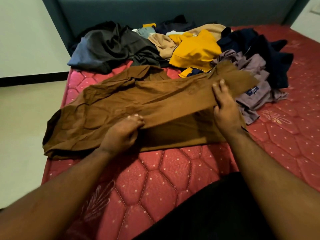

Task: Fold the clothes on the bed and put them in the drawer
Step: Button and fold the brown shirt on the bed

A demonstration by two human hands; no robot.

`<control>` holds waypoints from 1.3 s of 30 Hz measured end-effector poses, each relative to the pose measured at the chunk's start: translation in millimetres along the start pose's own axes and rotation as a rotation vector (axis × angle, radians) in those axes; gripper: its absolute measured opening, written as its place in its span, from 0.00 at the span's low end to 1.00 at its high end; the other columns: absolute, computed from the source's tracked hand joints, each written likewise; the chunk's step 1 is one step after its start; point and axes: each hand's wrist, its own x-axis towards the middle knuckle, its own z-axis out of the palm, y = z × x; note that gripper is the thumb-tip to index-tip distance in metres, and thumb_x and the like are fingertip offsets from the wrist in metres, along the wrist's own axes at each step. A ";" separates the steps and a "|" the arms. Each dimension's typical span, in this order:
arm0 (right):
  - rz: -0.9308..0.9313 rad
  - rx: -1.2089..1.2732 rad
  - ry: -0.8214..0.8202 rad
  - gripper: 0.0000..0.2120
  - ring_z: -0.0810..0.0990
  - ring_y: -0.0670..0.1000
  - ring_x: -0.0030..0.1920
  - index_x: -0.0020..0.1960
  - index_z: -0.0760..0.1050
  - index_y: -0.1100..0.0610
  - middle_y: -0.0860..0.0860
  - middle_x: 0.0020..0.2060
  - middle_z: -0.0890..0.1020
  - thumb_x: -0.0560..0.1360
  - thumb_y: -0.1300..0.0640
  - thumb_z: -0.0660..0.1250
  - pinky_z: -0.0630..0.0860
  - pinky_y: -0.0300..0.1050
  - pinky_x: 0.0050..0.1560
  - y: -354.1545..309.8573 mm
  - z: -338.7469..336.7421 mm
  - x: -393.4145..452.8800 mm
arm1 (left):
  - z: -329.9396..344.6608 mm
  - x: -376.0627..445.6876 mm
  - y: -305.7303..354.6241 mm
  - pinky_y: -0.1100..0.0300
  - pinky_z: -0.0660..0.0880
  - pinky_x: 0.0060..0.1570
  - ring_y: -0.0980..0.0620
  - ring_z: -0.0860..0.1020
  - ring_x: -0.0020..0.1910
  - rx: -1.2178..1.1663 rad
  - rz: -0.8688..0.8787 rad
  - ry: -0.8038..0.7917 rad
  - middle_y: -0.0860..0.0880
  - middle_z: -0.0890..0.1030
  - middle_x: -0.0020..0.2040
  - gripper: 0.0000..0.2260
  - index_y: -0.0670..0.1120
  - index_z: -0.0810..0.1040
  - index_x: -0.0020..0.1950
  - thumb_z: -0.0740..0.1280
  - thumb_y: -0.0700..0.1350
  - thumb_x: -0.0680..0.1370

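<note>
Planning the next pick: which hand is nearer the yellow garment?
Right. The right hand grips the brown shirt just below the yellow garment; the left hand is farther down-left.

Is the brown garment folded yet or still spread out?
Partly folded: both hands, left and right, hold a lifted layer of the brown garment over itself.

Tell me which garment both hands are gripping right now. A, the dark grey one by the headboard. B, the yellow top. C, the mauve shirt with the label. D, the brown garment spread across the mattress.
D: the left hand and right hand both pinch a lifted fold of the brown garment; the others lie untouched in the pile behind.
</note>
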 end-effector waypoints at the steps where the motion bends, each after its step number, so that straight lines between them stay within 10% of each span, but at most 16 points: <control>1: 0.066 -0.064 -0.132 0.34 0.61 0.57 0.75 0.74 0.65 0.59 0.58 0.77 0.58 0.69 0.73 0.57 0.55 0.41 0.73 15.2 6.9 -12.6 | 9.1 -12.8 -2.1 0.58 0.65 0.69 0.46 0.75 0.62 0.045 0.022 -0.095 0.39 0.80 0.60 0.16 0.37 0.81 0.55 0.59 0.42 0.75; 5: 0.392 -0.247 -0.603 0.28 0.59 0.60 0.76 0.75 0.64 0.52 0.57 0.78 0.53 0.77 0.66 0.57 0.53 0.47 0.76 58.0 26.5 -39.6 | 34.4 -42.9 -5.7 0.54 0.58 0.72 0.42 0.72 0.70 0.133 -0.227 -0.391 0.38 0.75 0.68 0.25 0.38 0.71 0.70 0.50 0.49 0.78; 19: 0.570 -0.734 -0.666 0.23 0.53 0.73 0.73 0.74 0.62 0.43 0.53 0.78 0.50 0.80 0.51 0.57 0.49 0.70 0.71 18.6 -3.3 -41.6 | 16.8 -32.2 -2.1 0.48 0.56 0.72 0.41 0.70 0.70 0.127 -0.041 -0.392 0.42 0.76 0.67 0.27 0.41 0.80 0.58 0.49 0.57 0.82; 22: 0.390 -0.660 -0.437 0.22 0.49 0.69 0.75 0.75 0.60 0.44 0.54 0.78 0.51 0.81 0.48 0.54 0.44 0.74 0.69 -7.9 14.5 -29.7 | 34.3 12.2 21.3 0.48 0.52 0.74 0.43 0.65 0.74 0.080 -0.284 -0.255 0.45 0.73 0.71 0.20 0.43 0.78 0.63 0.54 0.52 0.82; 26: -0.049 -0.480 -0.589 0.27 0.44 0.58 0.78 0.77 0.51 0.41 0.49 0.79 0.49 0.80 0.37 0.51 0.43 0.65 0.73 -13.2 65.8 -33.8 | 82.7 47.5 44.9 0.42 0.44 0.75 0.46 0.52 0.79 0.219 -0.417 -0.381 0.51 0.59 0.79 0.23 0.49 0.62 0.77 0.54 0.53 0.83; 39: 0.063 -0.479 -0.585 0.40 0.41 0.51 0.78 0.75 0.39 0.34 0.43 0.78 0.43 0.67 0.21 0.40 0.40 0.66 0.73 22.6 82.8 -43.9 | -10.7 -44.7 -71.4 0.42 0.35 0.73 0.48 0.45 0.79 0.433 -0.606 -0.476 0.58 0.52 0.80 0.38 0.58 0.51 0.79 0.40 0.75 0.73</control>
